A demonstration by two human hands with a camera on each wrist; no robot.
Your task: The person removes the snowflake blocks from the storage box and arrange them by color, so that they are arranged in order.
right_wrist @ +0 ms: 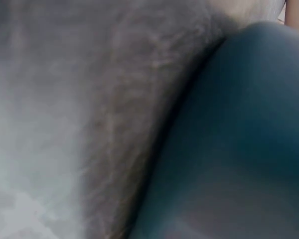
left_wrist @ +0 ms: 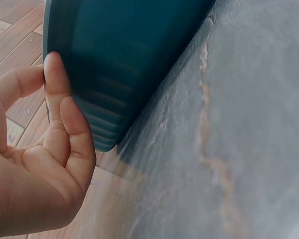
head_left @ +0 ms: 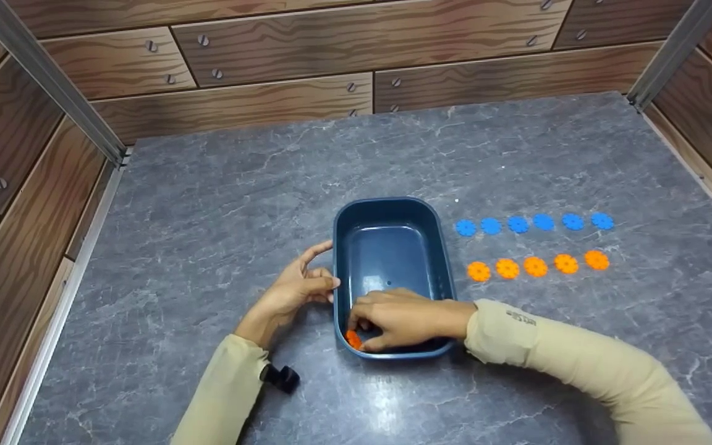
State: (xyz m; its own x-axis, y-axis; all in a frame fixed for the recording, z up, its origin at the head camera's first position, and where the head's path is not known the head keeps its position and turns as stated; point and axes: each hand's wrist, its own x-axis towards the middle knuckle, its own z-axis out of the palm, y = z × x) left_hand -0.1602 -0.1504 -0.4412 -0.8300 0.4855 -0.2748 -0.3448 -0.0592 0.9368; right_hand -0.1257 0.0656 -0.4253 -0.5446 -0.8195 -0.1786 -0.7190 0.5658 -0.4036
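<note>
A dark blue rectangular plastic tub [head_left: 387,253] stands in the middle of the table. My left hand [head_left: 300,284] holds its left side wall, thumb at the rim; in the left wrist view the left hand [left_wrist: 50,149] has its fingers against the tub's outer wall [left_wrist: 119,59]. My right hand [head_left: 402,318] reaches into the tub's near end, fingers curled and pointing to the near left corner. There it pinches an orange notched disc [head_left: 353,339], partly covered by the fingers. The right wrist view shows only the tub's outer wall [right_wrist: 239,139], blurred, and no fingers.
Right of the tub lies a row of several blue notched discs [head_left: 518,224], with a row of several orange notched discs [head_left: 535,266] nearer. Wood-patterned panels [head_left: 282,49] wall the grey marbled table [head_left: 226,185]. A black strap piece [head_left: 280,377] hangs at my left sleeve.
</note>
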